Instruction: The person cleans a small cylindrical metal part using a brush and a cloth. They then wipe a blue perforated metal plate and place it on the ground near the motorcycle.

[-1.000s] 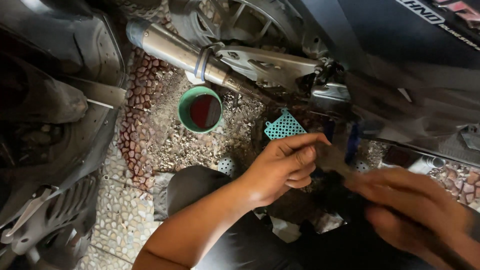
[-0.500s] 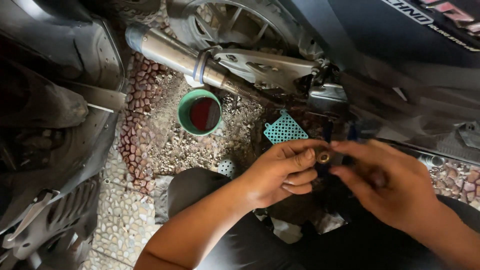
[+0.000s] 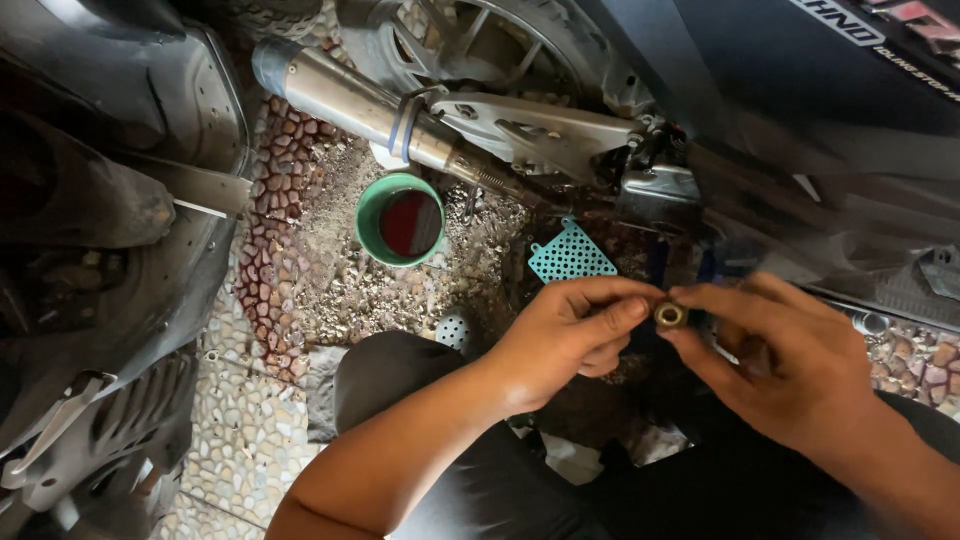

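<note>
My left hand and my right hand meet in front of me, low beside a motorcycle. Between the fingertips of both hands sits a small round brass-coloured metal part with a dark hole, like a nut or bushing. Left thumb and fingers pinch it from the left, right thumb and forefinger from the right. Just above the hands lies a teal perforated plastic grid on the pebbled ground.
A green cup of dark red liquid stands on the ground under the silver exhaust pipe. Rear wheel and swingarm are above; dark bodywork fills the left. My knee is below the hands.
My right hand came in from the lower right and closed on the small part together with the left hand. The left hand stayed nearly still.
</note>
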